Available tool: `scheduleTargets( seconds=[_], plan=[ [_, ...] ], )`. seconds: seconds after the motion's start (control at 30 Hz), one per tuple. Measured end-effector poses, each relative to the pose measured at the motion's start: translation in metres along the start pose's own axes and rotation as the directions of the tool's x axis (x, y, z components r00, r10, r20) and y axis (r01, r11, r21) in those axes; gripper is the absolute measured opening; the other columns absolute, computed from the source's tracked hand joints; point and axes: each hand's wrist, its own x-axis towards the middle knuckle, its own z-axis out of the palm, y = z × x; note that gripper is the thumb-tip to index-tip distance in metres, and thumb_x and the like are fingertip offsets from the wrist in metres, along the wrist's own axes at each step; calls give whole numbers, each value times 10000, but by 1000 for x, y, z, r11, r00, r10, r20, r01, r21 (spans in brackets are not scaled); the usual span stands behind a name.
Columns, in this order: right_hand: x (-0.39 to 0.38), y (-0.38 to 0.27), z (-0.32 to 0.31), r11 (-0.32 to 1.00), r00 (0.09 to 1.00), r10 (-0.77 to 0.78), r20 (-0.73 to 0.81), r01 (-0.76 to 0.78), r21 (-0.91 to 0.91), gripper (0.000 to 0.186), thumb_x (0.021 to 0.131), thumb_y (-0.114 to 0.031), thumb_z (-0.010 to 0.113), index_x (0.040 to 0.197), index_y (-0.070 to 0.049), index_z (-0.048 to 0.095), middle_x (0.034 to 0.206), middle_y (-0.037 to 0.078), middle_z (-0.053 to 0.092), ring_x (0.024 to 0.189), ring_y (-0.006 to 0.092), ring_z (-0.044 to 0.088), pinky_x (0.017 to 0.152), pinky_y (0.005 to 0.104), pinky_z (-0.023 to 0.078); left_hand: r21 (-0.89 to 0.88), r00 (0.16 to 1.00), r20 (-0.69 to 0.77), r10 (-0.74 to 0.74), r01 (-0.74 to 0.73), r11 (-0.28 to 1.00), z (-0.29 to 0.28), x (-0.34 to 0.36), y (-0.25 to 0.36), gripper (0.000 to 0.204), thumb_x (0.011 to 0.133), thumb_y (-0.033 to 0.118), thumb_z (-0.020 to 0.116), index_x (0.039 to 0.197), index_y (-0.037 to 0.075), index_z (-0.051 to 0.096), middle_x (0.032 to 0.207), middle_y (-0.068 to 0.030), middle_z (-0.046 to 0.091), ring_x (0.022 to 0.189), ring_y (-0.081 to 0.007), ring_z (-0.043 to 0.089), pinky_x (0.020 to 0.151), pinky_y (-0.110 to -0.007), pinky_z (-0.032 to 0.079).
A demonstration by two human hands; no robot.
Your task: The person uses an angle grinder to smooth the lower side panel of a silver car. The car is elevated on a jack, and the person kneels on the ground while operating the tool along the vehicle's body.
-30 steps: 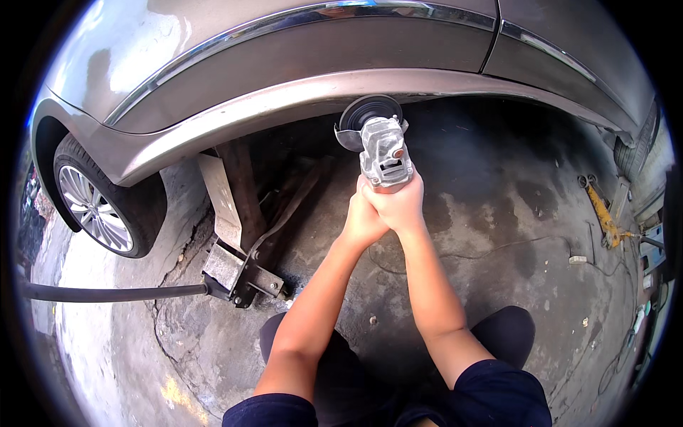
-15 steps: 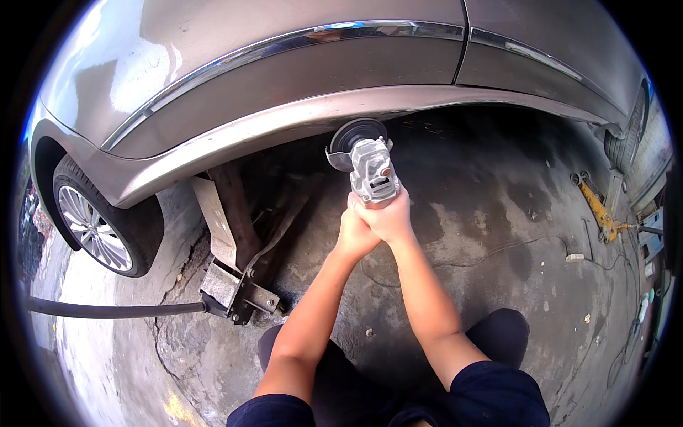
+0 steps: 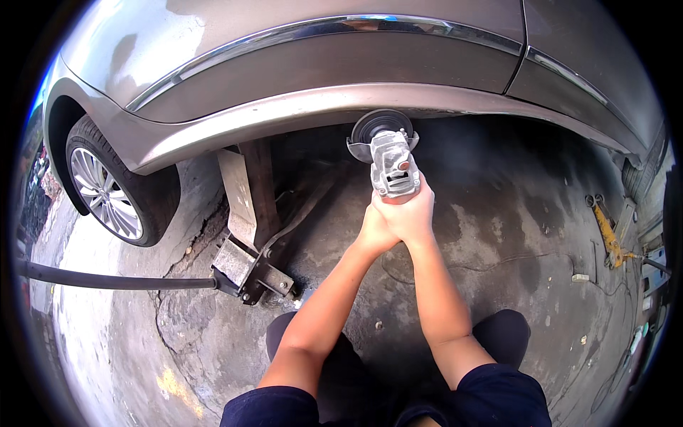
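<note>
An angle grinder (image 3: 393, 162) points away from me, held at arm's length by both hands. My right hand (image 3: 411, 213) wraps round its body, and my left hand (image 3: 377, 229) closes round it from the other side, pressed against the right. The dark round disc (image 3: 381, 125), with a metal guard (image 3: 359, 151) on its left, is at the lower edge of the car's sill (image 3: 313, 105). Whether the disc touches the sill I cannot tell. My fingers are mostly hidden behind the tool and each other.
A floor jack (image 3: 245, 260) stands under the car at left, its long handle (image 3: 121, 280) reaching left. The front wheel (image 3: 107, 188) is beyond it. A yellow jack (image 3: 607, 233) lies at far right, near a cable (image 3: 491, 266) across the stained concrete floor (image 3: 491, 306).
The view has shifted, so the car and jack sit differently in it. Sparks seen right of the disc earlier no longer show; a faint haze hangs there. Both hands keep their hold.
</note>
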Motion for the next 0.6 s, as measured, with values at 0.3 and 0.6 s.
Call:
scheduleTargets(
  seconds=[0.3, 0.6],
  plan=[
    [2, 2, 17, 999, 1000, 14, -7, -14, 31, 652, 600, -283, 909, 1141, -6, 672, 1021, 212, 758, 965, 368, 752, 863, 435, 583, -19, 999, -43, -13, 12, 1000, -14, 0, -4, 600, 765, 196, 871, 1278, 17, 616, 1271, -165, 686, 1198, -261, 669, 995, -395, 522],
    [-2, -11, 37, 990, 996, -9, 86, 21, -139, 594, 602, -261, 909, 1102, -34, 682, 990, 166, 769, 947, 348, 758, 851, 432, 587, -44, 996, -67, 53, -57, 997, -32, 2, -3, 513, 779, 176, 832, 1245, 38, 669, 1252, -158, 705, 1178, -280, 677, 993, -399, 518]
  ],
)
